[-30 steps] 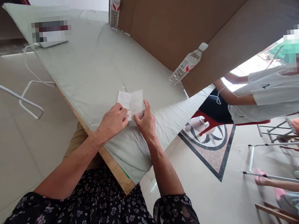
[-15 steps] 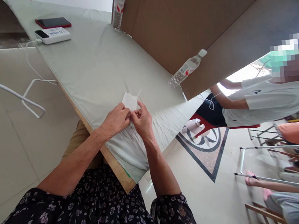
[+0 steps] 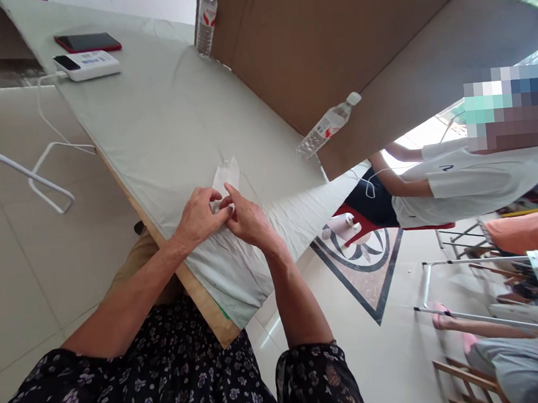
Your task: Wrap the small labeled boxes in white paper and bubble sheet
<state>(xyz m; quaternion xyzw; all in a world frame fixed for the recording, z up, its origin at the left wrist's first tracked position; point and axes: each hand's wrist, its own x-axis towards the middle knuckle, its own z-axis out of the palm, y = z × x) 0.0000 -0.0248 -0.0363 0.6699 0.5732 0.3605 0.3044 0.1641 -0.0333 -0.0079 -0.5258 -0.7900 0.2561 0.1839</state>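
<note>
A small, thin white sheet, like paper or tissue (image 3: 227, 172), sticks up from between my hands at the near edge of the cloth-covered table (image 3: 165, 123). My left hand (image 3: 199, 214) is closed at the sheet's lower left, its thumb and fingers curled together. From the other side, my right hand (image 3: 250, 219) pinches near the sheet's bottom, with the forefinger raised along it. The fingertips of both hands meet there and cover the sheet's lower part.
A tall cardboard partition (image 3: 313, 49) stands beyond, with two clear bottles, one upright (image 3: 207, 23) and one tilted in view (image 3: 331, 127). A phone (image 3: 89, 42) and a white cabled device (image 3: 88, 65) lie far left. Another person (image 3: 472, 179) sits at right.
My hands have turned slightly, and the left fingers are more arched. The white sheet now leans differently and stands more folded. The whole view has shifted a little to the right.
</note>
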